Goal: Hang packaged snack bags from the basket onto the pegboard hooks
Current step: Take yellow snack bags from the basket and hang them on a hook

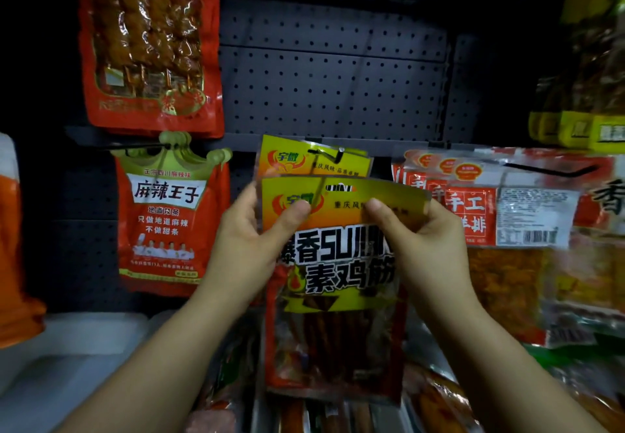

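Yellow-topped bag (333, 283) sits just below the hook (326, 154), held up in front of the pegboard (333, 70) by both hands. The left hand (252, 239) and right hand (419, 239) each pinch its upper band, thumbs in front, other fingers hidden behind. Its print reads "SU" and "素鸡筋"; the logo is partly covered by the left thumb, and the lower text is blurred. A second bag (313, 160) already hangs on the hook, mostly hidden. Left of the hook hangs a red bag (169, 219) reading "麻辣王子". Right of it, packs (500, 209) show "手工", cut off.
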Tool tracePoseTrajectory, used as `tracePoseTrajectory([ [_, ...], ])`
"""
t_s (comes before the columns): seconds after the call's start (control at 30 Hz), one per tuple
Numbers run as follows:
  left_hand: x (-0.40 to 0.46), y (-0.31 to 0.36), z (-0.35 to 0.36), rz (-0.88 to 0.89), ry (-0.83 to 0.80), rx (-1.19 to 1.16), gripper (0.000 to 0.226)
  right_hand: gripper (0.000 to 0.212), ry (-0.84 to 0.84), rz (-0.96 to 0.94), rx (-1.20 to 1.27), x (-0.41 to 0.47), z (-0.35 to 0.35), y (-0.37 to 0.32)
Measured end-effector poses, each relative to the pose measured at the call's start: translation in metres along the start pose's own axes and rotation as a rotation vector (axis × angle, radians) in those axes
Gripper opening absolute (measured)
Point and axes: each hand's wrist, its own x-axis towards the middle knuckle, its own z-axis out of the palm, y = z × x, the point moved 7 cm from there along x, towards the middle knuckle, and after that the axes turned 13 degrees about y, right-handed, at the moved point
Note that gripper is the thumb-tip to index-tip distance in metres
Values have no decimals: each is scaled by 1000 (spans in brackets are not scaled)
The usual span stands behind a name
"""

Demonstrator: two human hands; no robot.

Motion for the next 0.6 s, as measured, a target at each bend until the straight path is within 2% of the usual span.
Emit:
tracePoseTrajectory([
  [0.13, -5, 20, -9, -9, 142, -87, 17, 22, -31, 18, 118, -9, 0, -18],
  [0.27, -5, 45, -12, 82, 135, -106, 7, 26, -41, -19, 182, -8, 1, -36],
  [0.37, 2, 53, -11, 99, 159, -88, 9, 26, -35, -19, 176, -2, 1, -44],
  [0.6, 19, 55, -4, 77, 131, -93, 5, 39, -77, 114, 95, 12, 8, -37],
])
